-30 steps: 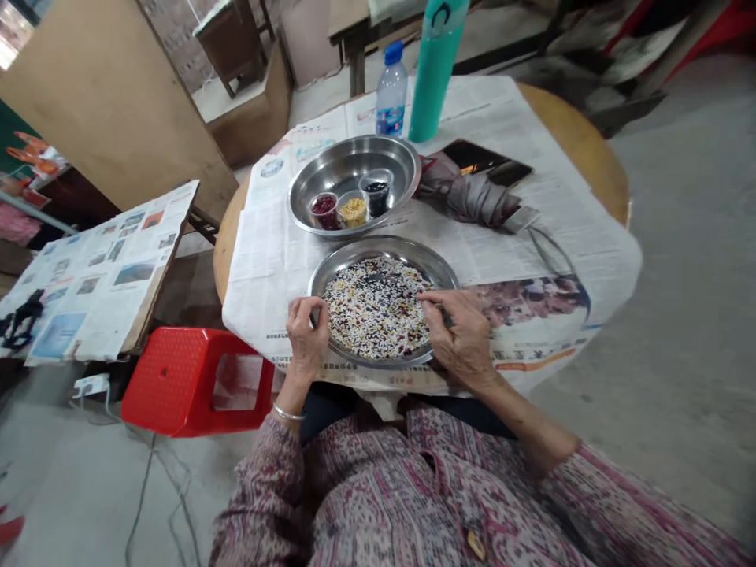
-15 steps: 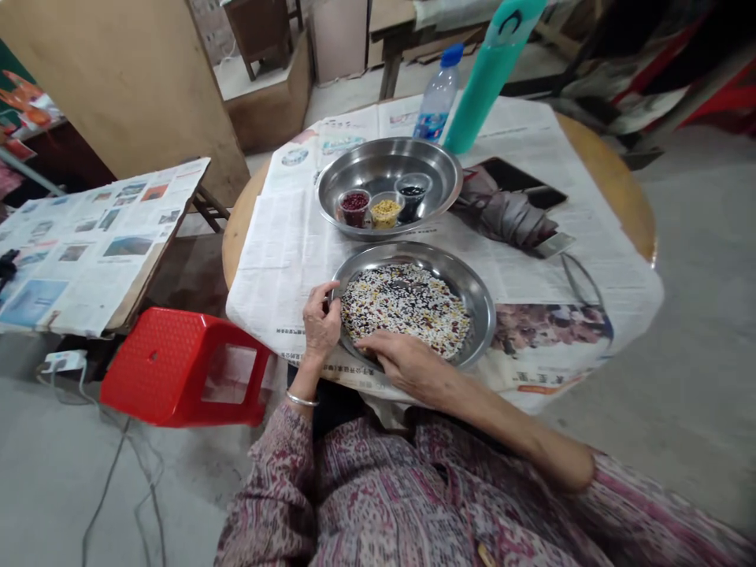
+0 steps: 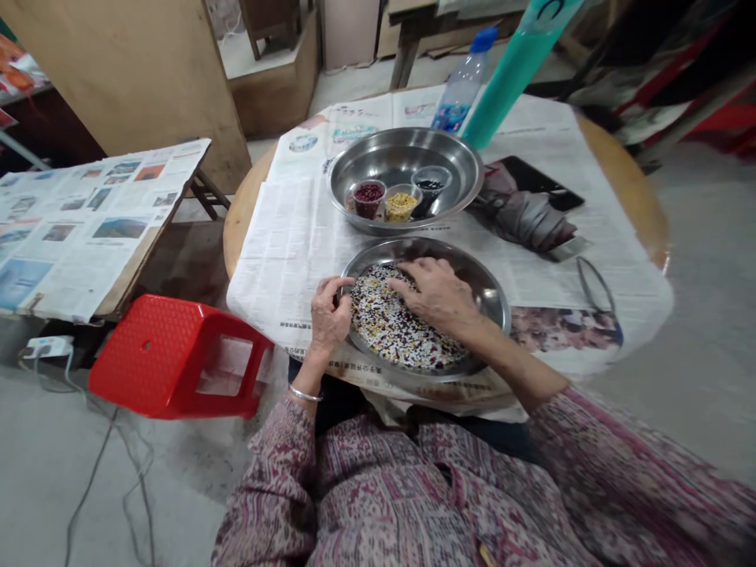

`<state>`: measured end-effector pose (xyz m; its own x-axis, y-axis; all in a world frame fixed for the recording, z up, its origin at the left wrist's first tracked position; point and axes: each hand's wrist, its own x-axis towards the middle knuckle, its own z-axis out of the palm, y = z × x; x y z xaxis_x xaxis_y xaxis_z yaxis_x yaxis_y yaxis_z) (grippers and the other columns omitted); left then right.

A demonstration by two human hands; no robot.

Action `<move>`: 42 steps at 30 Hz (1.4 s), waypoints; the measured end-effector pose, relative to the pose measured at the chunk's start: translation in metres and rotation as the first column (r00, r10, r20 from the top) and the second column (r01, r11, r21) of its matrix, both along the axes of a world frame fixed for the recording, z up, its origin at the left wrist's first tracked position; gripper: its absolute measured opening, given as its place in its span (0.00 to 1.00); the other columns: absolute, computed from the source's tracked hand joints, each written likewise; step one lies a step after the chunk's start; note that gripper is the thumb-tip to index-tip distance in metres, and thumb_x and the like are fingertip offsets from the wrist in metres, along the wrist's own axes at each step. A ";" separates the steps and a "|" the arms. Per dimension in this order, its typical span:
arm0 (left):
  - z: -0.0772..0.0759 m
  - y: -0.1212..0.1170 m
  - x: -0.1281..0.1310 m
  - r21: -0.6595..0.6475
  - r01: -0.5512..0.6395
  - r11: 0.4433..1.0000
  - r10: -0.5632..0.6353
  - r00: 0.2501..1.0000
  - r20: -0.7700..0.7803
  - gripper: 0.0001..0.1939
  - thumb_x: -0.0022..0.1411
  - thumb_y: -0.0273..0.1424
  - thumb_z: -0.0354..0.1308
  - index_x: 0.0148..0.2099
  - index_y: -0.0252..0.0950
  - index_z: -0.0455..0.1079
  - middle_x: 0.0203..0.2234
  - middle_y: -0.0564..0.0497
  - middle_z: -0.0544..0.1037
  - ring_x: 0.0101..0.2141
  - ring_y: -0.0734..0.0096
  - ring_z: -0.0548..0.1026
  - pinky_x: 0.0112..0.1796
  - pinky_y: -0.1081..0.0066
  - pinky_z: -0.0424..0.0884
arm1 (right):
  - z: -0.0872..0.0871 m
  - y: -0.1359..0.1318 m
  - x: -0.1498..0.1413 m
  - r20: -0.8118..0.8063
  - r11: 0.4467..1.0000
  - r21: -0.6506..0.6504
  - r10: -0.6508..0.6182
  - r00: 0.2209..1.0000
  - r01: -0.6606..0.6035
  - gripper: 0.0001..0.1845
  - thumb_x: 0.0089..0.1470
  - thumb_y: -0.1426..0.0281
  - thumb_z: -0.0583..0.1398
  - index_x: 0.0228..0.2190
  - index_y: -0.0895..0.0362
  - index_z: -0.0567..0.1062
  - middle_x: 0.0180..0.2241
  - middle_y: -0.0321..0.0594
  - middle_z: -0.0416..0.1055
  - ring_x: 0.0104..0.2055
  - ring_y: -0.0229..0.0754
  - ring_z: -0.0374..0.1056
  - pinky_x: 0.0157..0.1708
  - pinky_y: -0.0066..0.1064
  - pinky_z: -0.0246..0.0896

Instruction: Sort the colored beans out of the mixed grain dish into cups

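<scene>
A shallow steel plate (image 3: 489, 290) holds a mixed layer of white, dark and red grains (image 3: 397, 331). My left hand (image 3: 331, 313) grips the plate's near left rim, its fingers curled over the edge. My right hand (image 3: 435, 293) lies spread over the plate, fingertips touching the grains. Behind the plate, a larger steel basin (image 3: 402, 151) holds several small cups: red beans (image 3: 369, 198), yellow grains (image 3: 401, 204) and black beans (image 3: 430, 189). My hands hide part of the grains.
Newspaper covers the round wooden table (image 3: 626, 185). A folded grey umbrella (image 3: 525, 220), a phone (image 3: 535, 183), glasses (image 3: 596, 285), a water bottle (image 3: 464, 85) and a teal flask (image 3: 508, 75) share it. A red stool (image 3: 177, 358) stands left, near a newspaper-covered board (image 3: 88, 224).
My right hand has moved from the plate's near edge to above its far half. My left hand stays on the rim. The view has shifted slightly.
</scene>
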<state>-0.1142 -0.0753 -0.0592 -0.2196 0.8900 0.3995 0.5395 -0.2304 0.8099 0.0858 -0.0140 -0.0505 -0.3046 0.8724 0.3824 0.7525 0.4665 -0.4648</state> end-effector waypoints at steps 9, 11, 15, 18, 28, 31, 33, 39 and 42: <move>0.000 -0.001 0.000 -0.006 0.005 1.000 -0.006 1.000 -0.016 0.16 0.62 0.17 0.51 0.44 0.38 0.74 0.43 0.48 0.78 0.47 0.65 0.76 0.52 0.64 0.73 | 0.023 -0.051 -0.036 -0.102 0.839 -0.184 0.502 0.859 -0.513 0.10 0.61 0.71 0.58 0.39 0.53 0.79 0.38 0.42 0.75 0.40 0.44 0.71 0.43 0.38 0.68; 0.000 0.000 -0.001 -0.008 0.002 1.000 -0.002 1.000 -0.019 0.16 0.62 0.18 0.51 0.44 0.39 0.74 0.43 0.49 0.78 0.48 0.65 0.76 0.52 0.63 0.73 | 0.023 -0.054 -0.039 -0.088 0.836 -0.190 0.507 0.857 -0.514 0.11 0.61 0.73 0.56 0.38 0.53 0.79 0.37 0.42 0.76 0.39 0.43 0.71 0.42 0.36 0.68; 0.000 0.000 -0.001 0.005 0.015 1.000 -0.015 1.000 -0.006 0.15 0.63 0.18 0.51 0.44 0.39 0.74 0.43 0.49 0.77 0.48 0.65 0.75 0.53 0.62 0.73 | 0.012 -0.040 -0.035 0.074 0.935 -0.145 0.335 0.939 -0.322 0.14 0.61 0.72 0.54 0.41 0.54 0.80 0.38 0.45 0.76 0.37 0.45 0.71 0.38 0.36 0.67; 0.000 0.000 0.000 0.011 0.020 1.000 -0.020 1.000 0.010 0.15 0.63 0.17 0.51 0.44 0.39 0.74 0.43 0.49 0.77 0.47 0.67 0.75 0.51 0.63 0.73 | 0.003 -0.020 -0.016 0.138 0.987 -0.080 0.151 0.979 -0.141 0.15 0.61 0.70 0.55 0.42 0.53 0.81 0.39 0.46 0.76 0.36 0.46 0.71 0.36 0.38 0.66; -0.001 0.001 0.001 0.004 -0.006 1.000 0.006 0.998 -0.054 0.15 0.64 0.18 0.51 0.44 0.40 0.74 0.43 0.49 0.77 0.47 0.67 0.76 0.51 0.64 0.74 | -0.006 0.015 0.005 0.109 0.997 0.043 -0.063 0.992 0.059 0.17 0.60 0.57 0.59 0.43 0.53 0.80 0.45 0.49 0.76 0.48 0.55 0.67 0.45 0.49 0.66; 0.000 0.001 0.000 0.011 0.001 1.000 -0.001 0.999 -0.038 0.12 0.66 0.20 0.53 0.44 0.40 0.74 0.42 0.49 0.78 0.47 0.67 0.76 0.51 0.64 0.74 | -0.001 0.004 -0.022 0.132 0.989 0.026 0.141 0.981 -0.146 0.18 0.60 0.58 0.60 0.46 0.54 0.79 0.49 0.50 0.75 0.51 0.56 0.66 0.49 0.50 0.65; 0.001 0.001 0.000 0.020 0.012 1.000 -0.011 1.000 -0.018 0.11 0.68 0.22 0.53 0.45 0.40 0.74 0.42 0.49 0.78 0.47 0.66 0.76 0.52 0.62 0.74 | 0.005 -0.006 -0.035 0.149 0.950 -0.022 0.311 0.939 -0.311 0.17 0.60 0.60 0.61 0.47 0.55 0.78 0.50 0.50 0.75 0.51 0.55 0.66 0.51 0.49 0.64; 0.001 0.000 -0.001 0.022 0.027 0.999 -0.027 1.000 -0.012 0.10 0.71 0.23 0.51 0.45 0.40 0.73 0.42 0.48 0.78 0.47 0.66 0.76 0.52 0.62 0.73 | 0.022 -0.034 -0.022 0.193 0.760 -0.120 0.648 0.736 -0.638 0.07 0.55 0.70 0.61 0.37 0.53 0.78 0.42 0.44 0.75 0.46 0.49 0.67 0.49 0.44 0.65; 0.000 0.001 0.000 0.003 0.017 1.000 -0.017 0.999 -0.029 0.10 0.70 0.23 0.52 0.45 0.40 0.73 0.42 0.49 0.77 0.47 0.67 0.76 0.51 0.63 0.73 | 0.018 -0.033 0.003 0.203 0.750 -0.120 0.660 0.723 -0.650 0.07 0.53 0.73 0.61 0.34 0.52 0.77 0.42 0.43 0.75 0.45 0.49 0.67 0.47 0.44 0.66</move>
<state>-0.1144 -0.0748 -0.0593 -0.1925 0.8925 0.4080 0.5588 -0.2421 0.7932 0.0884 -0.0472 -0.0325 -0.8763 0.4361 0.2049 0.3485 0.8673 -0.3553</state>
